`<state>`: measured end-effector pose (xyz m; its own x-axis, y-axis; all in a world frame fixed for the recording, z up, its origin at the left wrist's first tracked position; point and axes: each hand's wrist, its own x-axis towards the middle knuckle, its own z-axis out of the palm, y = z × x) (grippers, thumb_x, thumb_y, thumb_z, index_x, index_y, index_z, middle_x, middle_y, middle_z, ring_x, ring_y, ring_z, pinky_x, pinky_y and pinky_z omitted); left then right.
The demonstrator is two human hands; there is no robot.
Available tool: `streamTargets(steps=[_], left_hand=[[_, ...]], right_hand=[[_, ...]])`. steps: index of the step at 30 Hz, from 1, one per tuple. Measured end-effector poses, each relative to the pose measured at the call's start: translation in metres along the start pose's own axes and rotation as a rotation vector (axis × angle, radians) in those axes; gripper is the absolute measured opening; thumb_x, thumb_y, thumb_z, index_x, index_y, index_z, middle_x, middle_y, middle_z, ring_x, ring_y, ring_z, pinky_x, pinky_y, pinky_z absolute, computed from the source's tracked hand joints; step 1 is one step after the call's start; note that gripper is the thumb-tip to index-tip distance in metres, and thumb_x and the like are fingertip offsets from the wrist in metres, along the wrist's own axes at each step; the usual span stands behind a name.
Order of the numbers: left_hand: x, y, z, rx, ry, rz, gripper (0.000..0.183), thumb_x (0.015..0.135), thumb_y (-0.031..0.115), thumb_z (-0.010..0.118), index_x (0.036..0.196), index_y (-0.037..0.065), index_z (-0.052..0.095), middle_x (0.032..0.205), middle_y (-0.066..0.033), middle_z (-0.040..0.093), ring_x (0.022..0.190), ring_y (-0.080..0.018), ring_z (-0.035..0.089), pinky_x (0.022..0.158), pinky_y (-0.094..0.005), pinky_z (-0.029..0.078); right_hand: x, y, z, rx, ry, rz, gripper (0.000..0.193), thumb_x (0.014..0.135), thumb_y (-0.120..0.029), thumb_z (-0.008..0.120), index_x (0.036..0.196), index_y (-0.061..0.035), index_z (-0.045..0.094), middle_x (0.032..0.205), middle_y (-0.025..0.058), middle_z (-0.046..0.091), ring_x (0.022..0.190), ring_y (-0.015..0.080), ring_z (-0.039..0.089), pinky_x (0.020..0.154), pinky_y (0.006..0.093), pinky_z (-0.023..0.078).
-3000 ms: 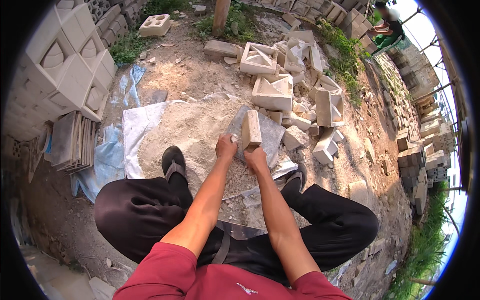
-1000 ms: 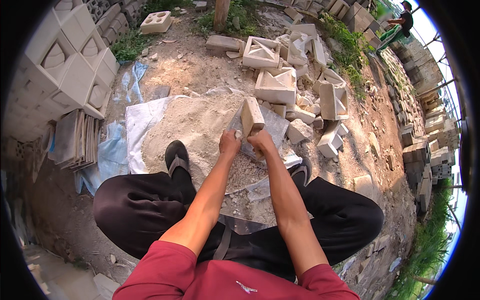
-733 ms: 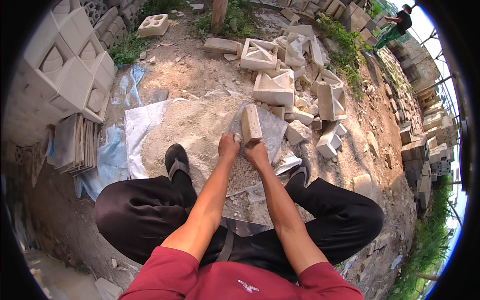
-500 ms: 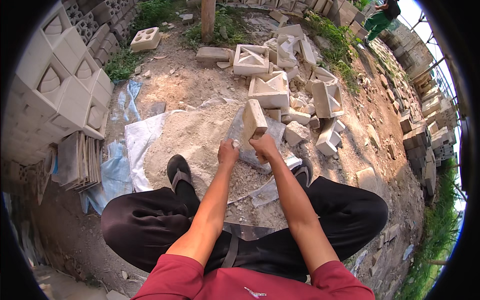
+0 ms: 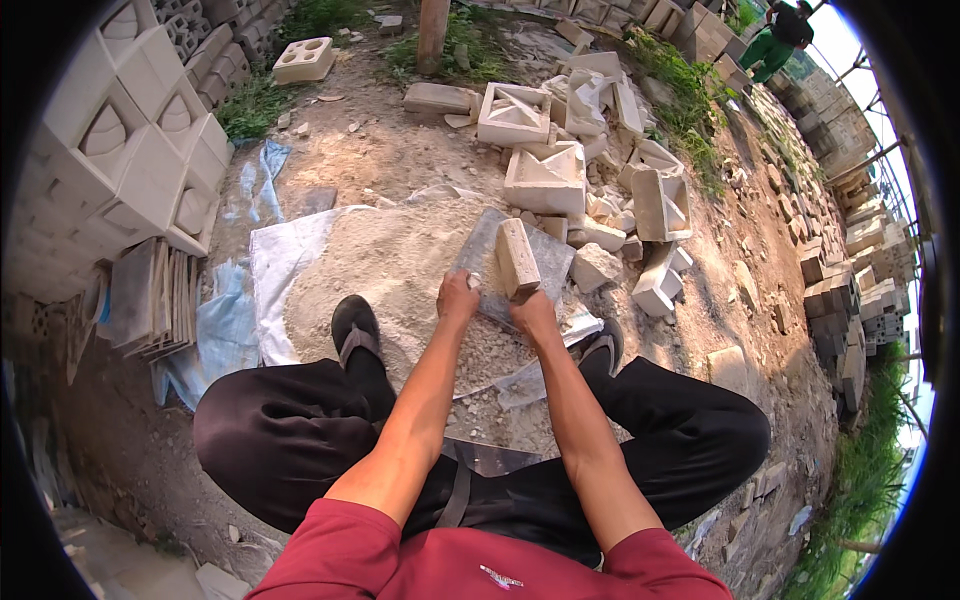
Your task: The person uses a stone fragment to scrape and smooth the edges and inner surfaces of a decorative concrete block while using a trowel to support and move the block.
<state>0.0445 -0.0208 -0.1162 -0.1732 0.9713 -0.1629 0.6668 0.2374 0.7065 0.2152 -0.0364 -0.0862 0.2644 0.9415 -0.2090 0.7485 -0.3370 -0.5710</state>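
Two hands (image 5: pixel 458 297), one block-headed tool (image 5: pixel 517 258), one grey slab (image 5: pixel 553 262).
We count two sandals (image 5: pixel 357 340) near, one wooden post (image 5: pixel 432 35) far, one holed block (image 5: pixel 304 61) far left, one co-worker (image 5: pixel 780 42) far right; the broken pieces (image 5: pixel 596 266) at right are too jumbled to number.

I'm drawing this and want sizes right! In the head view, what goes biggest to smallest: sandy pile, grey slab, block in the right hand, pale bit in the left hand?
1. Sandy pile
2. Grey slab
3. Block in the right hand
4. Pale bit in the left hand; part may be hidden
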Motion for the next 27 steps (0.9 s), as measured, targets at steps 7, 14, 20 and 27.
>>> streamTargets(steps=[7, 14, 20, 27], left_hand=[[-0.008, -0.010, -0.010, 0.038, -0.044, -0.062, 0.044, 0.076, 0.026, 0.074, 0.116, 0.010, 0.064, 0.110, -0.0169, 0.059, 0.105, -0.0344, 0.059, 0.090, -0.0420, 0.048], [-0.008, -0.016, -0.020, 0.059, -0.104, -0.062, 0.041, 0.078, 0.024, 0.072, 0.116, 0.011, 0.062, 0.121, -0.0179, 0.055, 0.112, -0.0353, 0.056, 0.094, -0.0430, 0.048], [-0.011, 0.020, -0.010, 0.014, -0.104, -0.029, 0.039, 0.078, 0.022, 0.070, 0.114, 0.010, 0.062, 0.121, -0.0174, 0.055, 0.113, -0.0356, 0.056, 0.093, -0.0439, 0.048], [-0.011, -0.017, -0.029, 0.062, -0.080, -0.098, 0.038, 0.078, 0.022, 0.070, 0.113, 0.012, 0.062, 0.121, -0.0174, 0.055, 0.112, -0.0364, 0.056, 0.093, -0.0445, 0.048]], right_hand=[[0.025, -0.021, -0.025, 0.062, -0.334, 0.110, 0.039, 0.073, -0.029, 0.069, 0.089, 0.0068, 0.065, 0.067, 0.0174, 0.065, 0.055, 0.0257, 0.065, 0.051, 0.0379, 0.052], [0.017, -0.028, -0.029, 0.357, -0.511, 0.438, 0.030, 0.076, -0.020, 0.067, 0.092, 0.0051, 0.061, 0.073, 0.0126, 0.062, 0.056, 0.0200, 0.061, 0.050, 0.0357, 0.051], [-0.006, 0.052, -0.008, -0.012, 0.142, -0.162, 0.038, 0.075, -0.025, 0.068, 0.088, 0.0103, 0.062, 0.087, 0.0223, 0.066, 0.072, 0.0250, 0.070, 0.059, 0.0392, 0.055], [0.024, -0.014, -0.034, 0.505, -0.387, 0.350, 0.031, 0.075, -0.021, 0.068, 0.078, 0.0084, 0.060, 0.070, 0.0156, 0.062, 0.053, 0.0214, 0.061, 0.048, 0.0366, 0.050]])
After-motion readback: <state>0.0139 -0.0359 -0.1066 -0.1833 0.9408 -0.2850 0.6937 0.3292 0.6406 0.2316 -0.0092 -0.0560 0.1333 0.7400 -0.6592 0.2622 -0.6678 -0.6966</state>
